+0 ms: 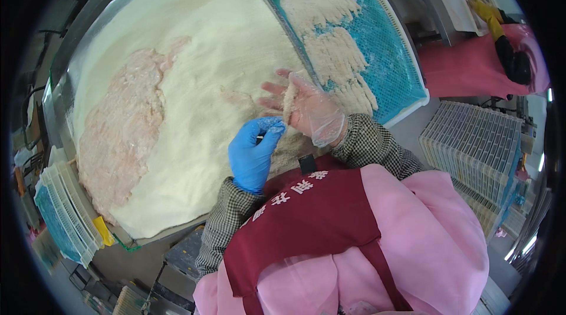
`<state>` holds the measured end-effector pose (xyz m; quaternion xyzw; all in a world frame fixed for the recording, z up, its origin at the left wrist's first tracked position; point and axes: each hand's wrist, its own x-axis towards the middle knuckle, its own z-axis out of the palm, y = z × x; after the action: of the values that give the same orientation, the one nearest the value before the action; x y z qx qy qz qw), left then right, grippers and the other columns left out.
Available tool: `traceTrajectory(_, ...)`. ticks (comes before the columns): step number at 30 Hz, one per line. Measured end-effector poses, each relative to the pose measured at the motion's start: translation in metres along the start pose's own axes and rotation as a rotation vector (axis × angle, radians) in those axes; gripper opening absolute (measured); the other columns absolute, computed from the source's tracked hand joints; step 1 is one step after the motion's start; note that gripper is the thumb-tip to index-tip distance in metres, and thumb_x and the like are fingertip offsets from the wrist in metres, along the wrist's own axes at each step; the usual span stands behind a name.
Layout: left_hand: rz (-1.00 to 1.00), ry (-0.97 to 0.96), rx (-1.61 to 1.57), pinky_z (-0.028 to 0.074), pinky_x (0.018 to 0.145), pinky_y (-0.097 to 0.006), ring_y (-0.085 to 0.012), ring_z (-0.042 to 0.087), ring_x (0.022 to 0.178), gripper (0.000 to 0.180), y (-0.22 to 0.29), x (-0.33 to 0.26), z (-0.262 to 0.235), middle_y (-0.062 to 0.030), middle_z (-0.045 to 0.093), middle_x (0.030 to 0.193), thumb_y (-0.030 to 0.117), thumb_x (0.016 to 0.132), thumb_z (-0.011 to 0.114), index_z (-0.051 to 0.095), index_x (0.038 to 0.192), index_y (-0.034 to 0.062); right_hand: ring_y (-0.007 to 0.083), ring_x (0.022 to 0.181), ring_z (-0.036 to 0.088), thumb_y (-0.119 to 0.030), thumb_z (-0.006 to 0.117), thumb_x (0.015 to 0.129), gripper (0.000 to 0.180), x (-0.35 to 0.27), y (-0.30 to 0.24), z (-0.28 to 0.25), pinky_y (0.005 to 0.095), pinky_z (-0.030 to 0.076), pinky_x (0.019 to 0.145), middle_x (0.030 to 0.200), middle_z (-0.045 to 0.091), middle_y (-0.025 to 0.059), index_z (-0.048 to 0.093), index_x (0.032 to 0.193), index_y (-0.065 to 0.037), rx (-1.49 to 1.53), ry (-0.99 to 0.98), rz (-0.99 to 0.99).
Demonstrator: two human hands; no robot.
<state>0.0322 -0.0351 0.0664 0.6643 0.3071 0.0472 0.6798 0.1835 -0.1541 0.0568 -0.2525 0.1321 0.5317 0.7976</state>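
My left hand (253, 154), in a blue glove, is closed in a pinch on the lower end of a crumb-coated meat strip (289, 103). The strip stands up along the palm of my right hand (313, 110), which wears a clear plastic glove. That hand is open, palm up, its fingers spread towards the left. Both hands are over the near right edge of a wide bed of pale breadcrumbs (200, 162). A large heap of raw pinkish meat (124, 129) lies on the crumbs at the left.
Right of the crumbs is a white-rimmed tray (407, 55) lined with blue mesh, holding rows of coated strips (333, 55). Stacked plastic crates (471, 138) stand farther right; more trays (68, 212) lean at the left. A co-worker's yellow glove (486, 11) shows at upper right.
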Motion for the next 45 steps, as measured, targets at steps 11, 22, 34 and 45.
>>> traceTrajectory(11, 0.528, 0.395, 0.681, 0.031, 0.118, -0.053, -0.0412, 0.043, 0.143, 0.047, 0.019, 0.007, -0.012, -0.0251, 0.038, 0.161, 0.030, 0.109, 0.047, 0.054, 0.146, 0.0015, 0.0290, 0.130, 0.059, -0.052, 0.031, 0.113, 0.066, 0.002, 0.049, 0.027, 0.0439, 0.048, 0.111, 0.151, 0.054, 0.0163, 0.031, 0.163, -0.008, -0.052, -0.440, 0.095)
traceTrajectory(22, 0.574, 0.088, 0.635, -0.003, 0.127, -0.062, -0.0444, 0.015, 0.160, 0.061, 0.021, 0.040, 0.020, -0.0264, 0.024, 0.170, 0.040, 0.109, 0.035, 0.045, 0.157, 0.0046, 0.0247, 0.119, 0.064, -0.047, 0.051, 0.109, 0.052, 0.009, 0.015, 0.003, 0.0406, 0.053, 0.104, 0.135, 0.065, 0.0121, 0.060, 0.139, -0.006, -0.186, 0.092, 0.228)
traceTrajectory(34, 0.298, -0.017, 0.578, 0.008, 0.129, -0.057, -0.0419, 0.033, 0.154, 0.055, -0.028, 0.017, -0.013, -0.0267, 0.043, 0.161, 0.033, 0.110, 0.041, 0.049, 0.154, 0.0018, 0.0273, 0.149, 0.042, -0.067, 0.022, 0.109, 0.080, 0.019, -0.225, -0.103, 0.0402, 0.031, 0.124, 0.166, 0.039, 0.0145, 0.031, 0.165, -0.010, -1.354, 0.578, -0.178)
traceTrajectory(45, 0.245, -0.103, 0.449, 0.043, 0.115, -0.045, -0.0392, 0.056, 0.137, 0.049, -0.022, -0.017, -0.032, -0.0247, 0.058, 0.148, 0.031, 0.105, 0.060, 0.057, 0.146, 0.0033, 0.0248, 0.160, 0.022, -0.051, 0.038, 0.112, 0.077, 0.000, -0.198, -0.124, 0.0342, 0.015, 0.130, 0.173, 0.023, 0.0159, 0.015, 0.167, -0.002, -1.422, 0.415, -0.246)
